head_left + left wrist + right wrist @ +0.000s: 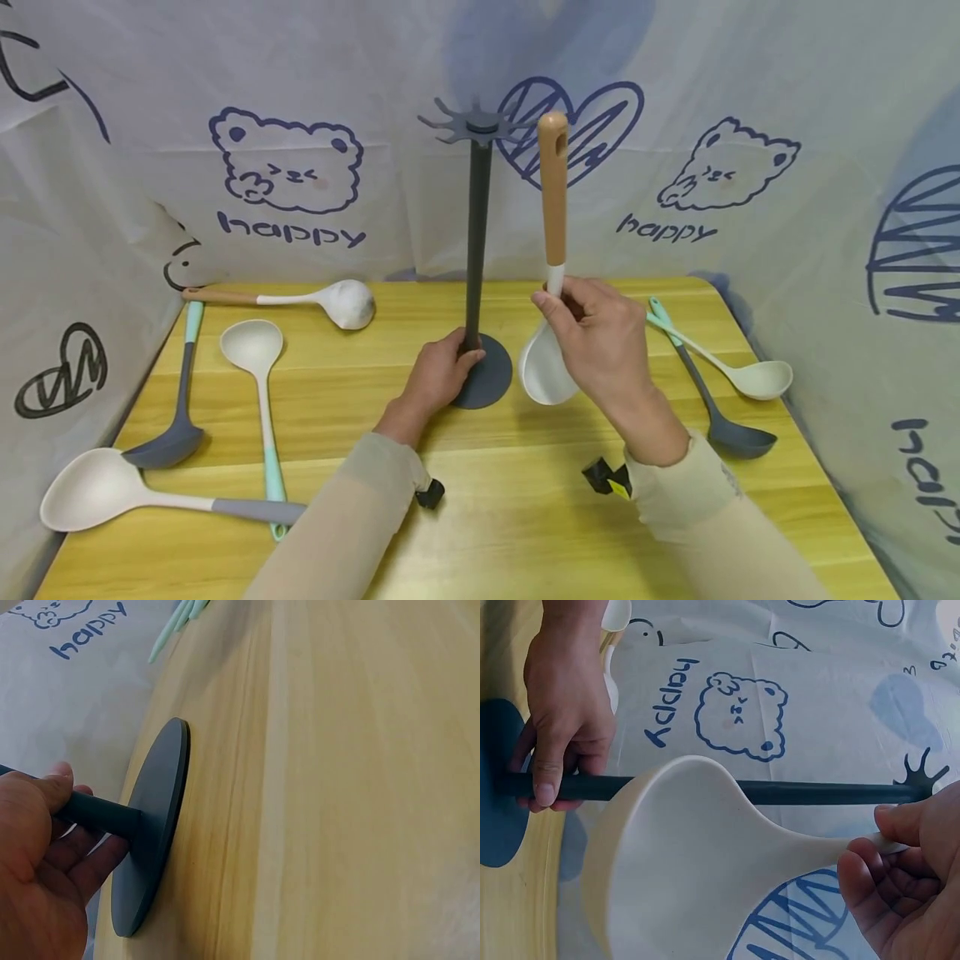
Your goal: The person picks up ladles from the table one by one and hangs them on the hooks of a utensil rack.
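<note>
Utensil stand [478, 217] rises from the desk [487, 533], post [476, 275] gripped low by the left hand [437, 377]. Right of it, the right hand [609, 333] pinches a wooden-handled ladle [553, 200] by its neck [555, 279]; a slack pinch could let the bowl [543, 375] swing against the post.

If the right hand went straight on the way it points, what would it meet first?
Probably the dark stand, ahead and leftward of the right hand; behind it hangs the patterned cloth. Depth is unclear, so the hand might slip past to the cloth.
</note>
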`<state>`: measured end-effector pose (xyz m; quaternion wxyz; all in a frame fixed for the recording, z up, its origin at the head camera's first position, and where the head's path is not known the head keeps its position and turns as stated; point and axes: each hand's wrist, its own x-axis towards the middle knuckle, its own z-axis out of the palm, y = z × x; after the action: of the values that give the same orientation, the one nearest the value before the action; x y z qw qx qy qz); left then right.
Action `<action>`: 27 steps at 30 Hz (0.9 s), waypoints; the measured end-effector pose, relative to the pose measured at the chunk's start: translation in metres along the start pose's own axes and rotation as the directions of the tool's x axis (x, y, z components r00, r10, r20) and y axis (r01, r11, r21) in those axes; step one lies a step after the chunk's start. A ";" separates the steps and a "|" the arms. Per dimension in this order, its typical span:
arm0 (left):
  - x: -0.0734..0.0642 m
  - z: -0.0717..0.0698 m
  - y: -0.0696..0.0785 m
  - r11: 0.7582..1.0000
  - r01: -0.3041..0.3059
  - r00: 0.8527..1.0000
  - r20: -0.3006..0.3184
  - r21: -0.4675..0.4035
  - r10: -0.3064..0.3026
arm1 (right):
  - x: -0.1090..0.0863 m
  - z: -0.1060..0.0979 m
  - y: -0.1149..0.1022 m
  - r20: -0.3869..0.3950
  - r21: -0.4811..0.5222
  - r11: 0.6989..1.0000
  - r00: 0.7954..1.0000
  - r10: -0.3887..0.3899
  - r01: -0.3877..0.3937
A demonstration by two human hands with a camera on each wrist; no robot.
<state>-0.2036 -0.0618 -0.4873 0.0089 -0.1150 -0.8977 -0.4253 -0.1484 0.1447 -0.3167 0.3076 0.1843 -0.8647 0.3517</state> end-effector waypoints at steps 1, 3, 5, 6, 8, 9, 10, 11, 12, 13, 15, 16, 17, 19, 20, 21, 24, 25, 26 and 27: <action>0.000 0.000 0.000 1.000 0.000 1.000 -0.001 0.002 0.000 | 0.000 0.001 -0.001 0.004 0.001 1.000 1.000 -0.003 0.003; 0.000 0.000 0.001 1.000 0.002 1.000 -0.001 0.000 -0.002 | -0.001 0.002 -0.002 0.011 -0.001 1.000 1.000 0.000 0.001; 0.000 0.000 0.001 1.000 0.003 1.000 0.000 -0.005 -0.003 | -0.001 0.002 -0.002 0.014 -0.006 1.000 1.000 0.001 -0.001; 0.000 0.000 0.000 1.000 0.003 1.000 -0.001 -0.009 -0.003 | -0.001 0.002 -0.002 0.016 -0.008 1.000 1.000 0.003 -0.002; 0.000 0.001 0.000 1.000 0.002 1.000 -0.002 -0.013 -0.002 | -0.002 0.003 -0.001 0.016 -0.010 1.000 1.000 0.003 -0.002; 0.000 0.001 0.000 1.000 0.002 1.000 -0.002 -0.015 -0.002 | -0.002 0.003 -0.001 0.016 -0.010 1.000 1.000 0.003 -0.003; 0.000 0.001 -0.001 1.000 0.002 1.000 -0.002 -0.017 -0.002 | -0.002 0.004 -0.001 0.015 -0.010 1.000 1.000 0.002 -0.002; 0.000 0.000 -0.001 1.000 -0.001 1.000 -0.004 -0.019 0.001 | -0.002 0.004 -0.001 0.014 -0.009 1.000 1.000 0.002 -0.002; -0.001 0.000 -0.001 1.000 -0.003 1.000 -0.005 -0.021 0.003 | -0.002 0.004 -0.001 0.012 -0.008 1.000 1.000 0.003 -0.003; -0.001 0.000 -0.001 1.000 -0.006 1.000 -0.004 -0.022 0.006 | -0.002 0.004 -0.001 0.010 -0.006 1.000 1.000 0.004 -0.004; -0.001 0.000 0.000 1.000 -0.007 1.000 -0.004 -0.024 0.007 | -0.002 0.005 -0.002 0.007 -0.002 1.000 1.000 0.009 -0.009; -0.001 0.000 -0.001 1.000 -0.008 1.000 -0.004 -0.025 0.008 | -0.002 0.005 -0.003 0.007 -0.002 1.000 1.000 0.009 -0.009; -0.001 0.000 0.000 1.000 -0.007 1.000 -0.002 -0.026 0.007 | -0.002 0.005 -0.003 0.008 0.000 1.000 1.000 0.011 -0.011; 0.000 0.000 -0.001 1.000 -0.005 1.000 0.002 -0.027 0.005 | -0.002 0.005 -0.005 0.010 0.003 1.000 1.000 0.011 -0.011; 0.000 0.000 -0.001 1.000 -0.004 1.000 0.003 -0.028 0.004 | -0.002 0.005 -0.006 0.011 0.004 1.000 1.000 0.011 -0.011; 0.000 0.000 -0.001 1.000 -0.004 1.000 0.004 -0.028 0.004 | -0.002 0.005 -0.008 0.012 0.004 1.000 1.000 0.009 -0.009; 0.000 0.000 -0.002 1.000 -0.008 1.000 0.005 -0.023 0.008 | -0.002 0.005 -0.009 0.010 0.006 1.000 1.000 0.009 -0.009; 0.000 0.000 -0.002 1.000 -0.010 1.000 0.005 -0.022 0.010 | -0.002 0.005 -0.010 0.009 0.005 1.000 1.000 0.011 -0.011; 0.000 -0.001 -0.002 1.000 -0.011 1.000 0.005 -0.020 0.011 | -0.002 0.005 -0.010 0.009 0.004 1.000 1.000 0.013 -0.013; 0.000 -0.001 -0.003 1.000 -0.016 1.000 0.005 -0.016 0.016 | -0.002 0.006 -0.010 0.010 0.003 1.000 1.000 0.017 -0.017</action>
<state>-0.2043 -0.0641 -0.4886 0.0091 -0.1232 -0.8934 -0.4319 -0.1438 0.1338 -0.3159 0.3000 0.1789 -0.8672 0.3549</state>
